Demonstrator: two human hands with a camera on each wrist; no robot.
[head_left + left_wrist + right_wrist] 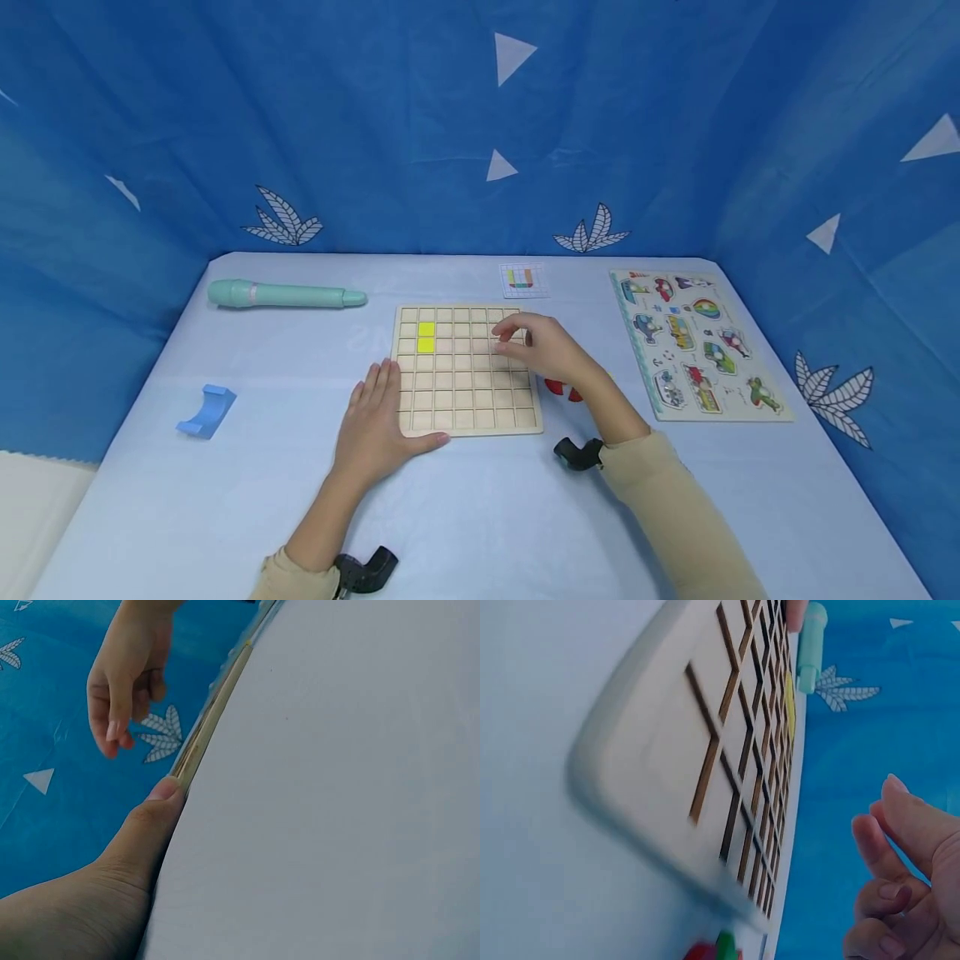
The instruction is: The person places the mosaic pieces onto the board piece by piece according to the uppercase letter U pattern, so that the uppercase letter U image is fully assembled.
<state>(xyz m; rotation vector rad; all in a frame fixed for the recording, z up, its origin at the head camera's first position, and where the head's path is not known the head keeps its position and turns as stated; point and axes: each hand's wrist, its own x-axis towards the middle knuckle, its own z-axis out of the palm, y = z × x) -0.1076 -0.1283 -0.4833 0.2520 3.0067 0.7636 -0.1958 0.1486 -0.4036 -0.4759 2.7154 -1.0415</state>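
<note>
A wooden grid board lies on the table, with two yellow squares one above the other in its upper left cells. My left hand rests with straight fingers along the board's left edge; its thumb lies at the near edge. Over the board's right side hovers my right hand, fingers loosely bent, thumb and forefinger apart, with nothing seen between them. In the right wrist view the right hand also shows no held thing. Red pieces lie beside the board, partly hidden by the right forearm.
A small pattern card lies behind the board. A picture puzzle board is at the right. On the left are a mint-green toy microphone and a blue curved block. Blue cloth walls the table's back and sides.
</note>
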